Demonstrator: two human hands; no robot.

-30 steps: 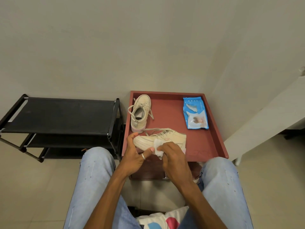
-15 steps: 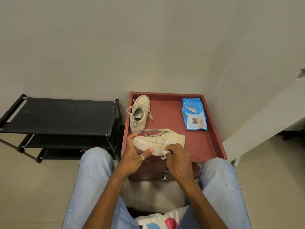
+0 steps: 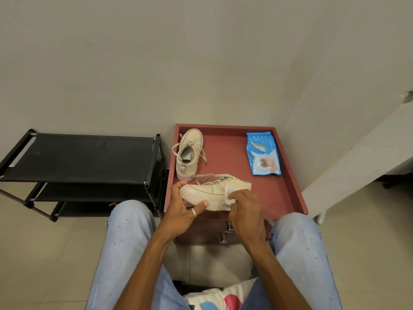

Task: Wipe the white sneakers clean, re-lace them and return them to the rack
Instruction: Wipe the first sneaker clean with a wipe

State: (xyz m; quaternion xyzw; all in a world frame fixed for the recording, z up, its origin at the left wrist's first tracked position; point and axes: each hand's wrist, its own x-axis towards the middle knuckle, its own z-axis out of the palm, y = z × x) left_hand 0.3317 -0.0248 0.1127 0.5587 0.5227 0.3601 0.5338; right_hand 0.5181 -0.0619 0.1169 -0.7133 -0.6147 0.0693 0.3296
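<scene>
A black rack (image 3: 89, 157) is set just left of the red counter (image 3: 288, 175), on whose far part one sneaker (image 3: 190, 153) is stood, well apart from a blue pack of wipes (image 3: 262, 155). The other sneaker (image 3: 212, 189) is held on its side at the near edge. Its toe end is gripped by the left hand (image 3: 181, 211), and a crumpled wipe (image 3: 228, 194) is pinched against it by the right hand (image 3: 245, 211). The shoe is judged light, stiff at the sole and best gripped there.

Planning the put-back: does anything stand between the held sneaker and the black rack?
Nothing visible blocks it. The sneaker, gripped by the left hand, only has to clear the red table's raised rim to reach the rack beside it.
</scene>
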